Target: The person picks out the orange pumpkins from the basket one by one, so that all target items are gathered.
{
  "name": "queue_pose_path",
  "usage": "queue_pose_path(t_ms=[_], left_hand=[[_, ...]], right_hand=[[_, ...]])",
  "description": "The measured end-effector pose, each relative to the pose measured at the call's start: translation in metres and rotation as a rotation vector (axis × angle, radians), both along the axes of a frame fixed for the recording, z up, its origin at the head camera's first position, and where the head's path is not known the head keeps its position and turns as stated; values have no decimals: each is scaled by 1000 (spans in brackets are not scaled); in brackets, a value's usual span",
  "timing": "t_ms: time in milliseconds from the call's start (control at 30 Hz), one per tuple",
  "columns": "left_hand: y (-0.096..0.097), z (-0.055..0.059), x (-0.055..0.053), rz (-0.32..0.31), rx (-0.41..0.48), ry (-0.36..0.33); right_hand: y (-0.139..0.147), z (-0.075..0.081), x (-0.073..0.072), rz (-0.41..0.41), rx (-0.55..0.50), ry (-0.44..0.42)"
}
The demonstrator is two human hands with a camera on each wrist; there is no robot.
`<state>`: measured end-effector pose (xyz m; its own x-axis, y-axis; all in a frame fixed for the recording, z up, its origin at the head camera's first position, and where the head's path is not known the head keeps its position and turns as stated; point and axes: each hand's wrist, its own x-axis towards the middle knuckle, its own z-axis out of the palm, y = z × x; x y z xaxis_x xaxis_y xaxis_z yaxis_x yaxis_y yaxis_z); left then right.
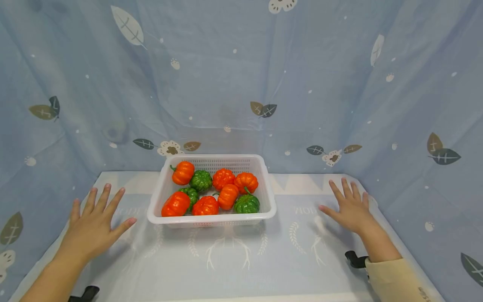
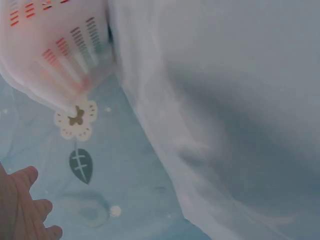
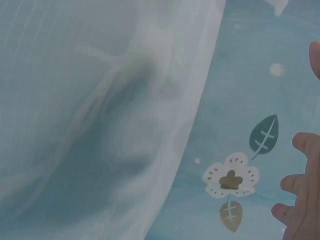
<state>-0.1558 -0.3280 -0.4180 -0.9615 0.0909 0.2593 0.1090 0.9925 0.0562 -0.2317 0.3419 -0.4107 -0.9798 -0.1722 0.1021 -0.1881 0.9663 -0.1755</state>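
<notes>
A white plastic basket with slotted walls stands near the back of the table, left of centre. In it lie several small pumpkin-shaped vegetables, some orange-red like the one at front left, others green like the one at front right. To the basket's left my left hand hovers palm down, fingers spread and holding nothing. Well to its right, my right hand is likewise spread and holds nothing. The left wrist view shows the basket's side and some left fingertips; right fingers edge into the right wrist view.
A pale patterned cloth covers the table. Blue curtains printed with leaves and flowers enclose the back and both sides. Black wrist mounts sit under the forearms, and a beige sleeve covers the right one.
</notes>
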Motion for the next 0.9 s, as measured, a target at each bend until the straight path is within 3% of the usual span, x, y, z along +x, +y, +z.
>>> queue_pose_path(t_ms=[333, 700, 900], left_hand=[[24, 3, -1, -105, 55, 56], [42, 0, -12, -231, 171, 119], [52, -3, -18, -252, 267, 110]], right_hand=[[-17, 1, -1, 56, -21, 93], [-47, 6, -5, 125, -87, 135], [-59, 0, -9, 159, -119, 158]])
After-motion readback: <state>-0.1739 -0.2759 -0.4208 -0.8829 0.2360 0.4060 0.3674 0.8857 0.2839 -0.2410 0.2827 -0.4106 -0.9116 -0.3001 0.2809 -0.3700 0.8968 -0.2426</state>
